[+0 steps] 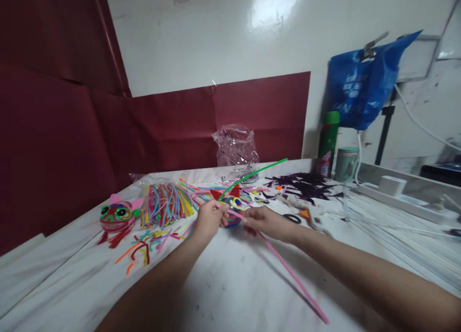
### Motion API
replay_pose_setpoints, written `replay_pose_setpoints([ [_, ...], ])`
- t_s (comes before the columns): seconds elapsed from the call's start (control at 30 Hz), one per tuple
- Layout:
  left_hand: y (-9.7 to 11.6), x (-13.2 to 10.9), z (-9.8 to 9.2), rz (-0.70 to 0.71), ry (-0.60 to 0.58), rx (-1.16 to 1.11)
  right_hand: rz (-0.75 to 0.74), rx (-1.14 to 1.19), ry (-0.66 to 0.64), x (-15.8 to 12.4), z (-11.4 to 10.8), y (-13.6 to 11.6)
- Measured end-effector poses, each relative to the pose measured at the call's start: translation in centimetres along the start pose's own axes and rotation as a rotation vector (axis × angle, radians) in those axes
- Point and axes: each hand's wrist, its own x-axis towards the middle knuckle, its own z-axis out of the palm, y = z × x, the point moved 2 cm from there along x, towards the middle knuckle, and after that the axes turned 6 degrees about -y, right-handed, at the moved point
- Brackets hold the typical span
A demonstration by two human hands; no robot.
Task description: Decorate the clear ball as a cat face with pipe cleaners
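Note:
A long pink pipe cleaner [293, 273] runs between my hands, and its loose end slants down over the table towards the front right. My left hand [209, 220] pinches it near one end. A short way along, my right hand [265, 221] has its fingers closed on the same strand. Just behind and between them sits a round multicoloured figure [232, 221] with red pointed ears [235, 191], partly hidden by my hands. From beside its ears a green pipe cleaner [259, 171] sticks up to the right; where its lower end attaches is hidden.
At left stands a finished-looking pipe-cleaner face [117, 217]. Beside it lie bundled pipe cleaners [169, 204] and cut scraps [144, 248]. Dark purple shreds [306, 184], black-handled scissors [292, 218], a green can [328, 137], a cup [346, 164] and a power strip [414, 204] occupy the right.

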Motion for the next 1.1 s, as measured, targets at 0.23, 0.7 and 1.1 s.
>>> replay_pose_setpoints([
  [0.23,-1.3,1.5,0.6,0.002,0.037,0.018,0.053,-0.102,0.263,1.7,-0.4,2.4],
  [0.7,-3.0,-0.1,-0.5,0.112,0.110,0.049,0.014,-0.097,0.395,1.8,0.1,2.9],
  [1.1,-3.2,-0.3,-0.5,0.087,0.007,-0.106,0.119,0.182,0.109,0.8,2.5,1.9],
])
